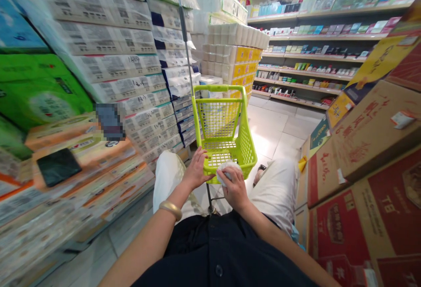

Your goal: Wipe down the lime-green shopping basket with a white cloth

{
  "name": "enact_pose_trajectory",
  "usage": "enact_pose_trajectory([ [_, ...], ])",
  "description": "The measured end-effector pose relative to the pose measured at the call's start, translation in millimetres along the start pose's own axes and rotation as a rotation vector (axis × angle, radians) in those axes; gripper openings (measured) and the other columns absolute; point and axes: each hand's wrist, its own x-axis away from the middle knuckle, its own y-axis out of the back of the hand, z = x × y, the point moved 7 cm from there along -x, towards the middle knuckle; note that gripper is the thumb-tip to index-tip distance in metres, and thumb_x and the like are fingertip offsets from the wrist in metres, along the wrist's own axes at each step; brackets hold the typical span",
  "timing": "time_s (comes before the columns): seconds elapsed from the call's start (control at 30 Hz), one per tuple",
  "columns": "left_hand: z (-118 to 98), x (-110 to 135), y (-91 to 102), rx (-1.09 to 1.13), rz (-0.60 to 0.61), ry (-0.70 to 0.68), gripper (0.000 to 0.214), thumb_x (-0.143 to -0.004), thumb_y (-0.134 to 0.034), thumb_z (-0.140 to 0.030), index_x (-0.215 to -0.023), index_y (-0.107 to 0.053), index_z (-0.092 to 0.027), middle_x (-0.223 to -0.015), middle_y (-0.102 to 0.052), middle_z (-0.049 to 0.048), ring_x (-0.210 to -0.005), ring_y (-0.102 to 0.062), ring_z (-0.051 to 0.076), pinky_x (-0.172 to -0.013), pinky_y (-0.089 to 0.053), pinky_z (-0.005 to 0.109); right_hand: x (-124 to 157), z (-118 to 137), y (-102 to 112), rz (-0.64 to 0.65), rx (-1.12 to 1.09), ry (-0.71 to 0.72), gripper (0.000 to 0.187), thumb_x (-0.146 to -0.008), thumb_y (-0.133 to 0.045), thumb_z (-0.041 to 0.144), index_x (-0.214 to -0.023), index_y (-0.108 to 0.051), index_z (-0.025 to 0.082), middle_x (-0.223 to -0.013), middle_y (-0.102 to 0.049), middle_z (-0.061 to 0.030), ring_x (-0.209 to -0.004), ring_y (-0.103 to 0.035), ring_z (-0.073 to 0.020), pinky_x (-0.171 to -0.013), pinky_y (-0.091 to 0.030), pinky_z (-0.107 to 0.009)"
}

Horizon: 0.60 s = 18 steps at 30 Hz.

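The person's right hand (235, 189) curls around a white wad of tissue (228, 171), its fingers half closed and pressing the wad from above. The wad sits just over the near edge of a lime-green shopping basket (217, 88), at 12 o'clock from the body, and its longer side runs from about 8 o'clock to 2 o'clock. The left hand (196, 170), with a gold bangle (170, 210) on the wrist, is open, its fingers (210, 175) spread and reaching just beside the wad, with nothing held. A metal pole (183, 28) rises from the basket toward 12 o'clock. Stacked toilet paper packs (108, 37) stand close by at 10 o'clock, and a black phone (58, 167) lies on a pack at 9 o'clock. Cardboard boxes (362, 146) crowd 3 o'clock. Open room lies at 1 o'clock, where a tiled floor (272, 131) runs between the basket and the store shelves (305, 72)
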Motion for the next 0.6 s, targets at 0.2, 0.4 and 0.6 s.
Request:
enact_pose_trajectory([
  [0.2,-2.8,-1.0,0.0,-0.005,-0.03,0.001,0.056,-0.063,-0.073,-0.023,-0.111,-0.045,-0.02,-0.134,-0.046,0.0149,-0.142,-0.028,0.035,-0.115,-0.033,0.056,0.7,10.0,-11.4,0.087,0.009,0.023,0.053,-0.083,-0.049,0.007,-0.134,-0.055,0.023,-0.115,-0.064,-0.0084,-0.108,-0.054,-0.0218,-0.095,-0.043,-0.037],
  [0.4,-0.8,-0.9,1.7,-0.018,0.017,0.007,0.059,-0.059,-0.077,-0.025,-0.109,-0.046,-0.021,-0.134,-0.046,0.0141,-0.142,-0.028,0.036,-0.115,-0.033,0.057,10.4,-2.4,-8.2,0.138,-0.017,0.044,0.053,-0.084,-0.045,0.006,-0.134,-0.054,0.023,-0.122,-0.065,-0.0067,-0.113,-0.055,-0.0199,-0.105,-0.038,-0.041],
  [0.6,-2.7,-3.7,-0.3,-0.004,0.016,0.02,0.06,-0.059,-0.08,-0.029,-0.107,-0.045,-0.022,-0.134,-0.046,0.0139,-0.143,-0.027,0.037,-0.114,-0.032,0.058,28.9,-37.8,18.8,-0.007,0.028,-0.142,0.051,-0.084,-0.043,0.007,-0.13,-0.058,0.023,-0.119,-0.063,-0.0099,-0.116,-0.052,-0.0243,-0.102,-0.042,-0.047],
])
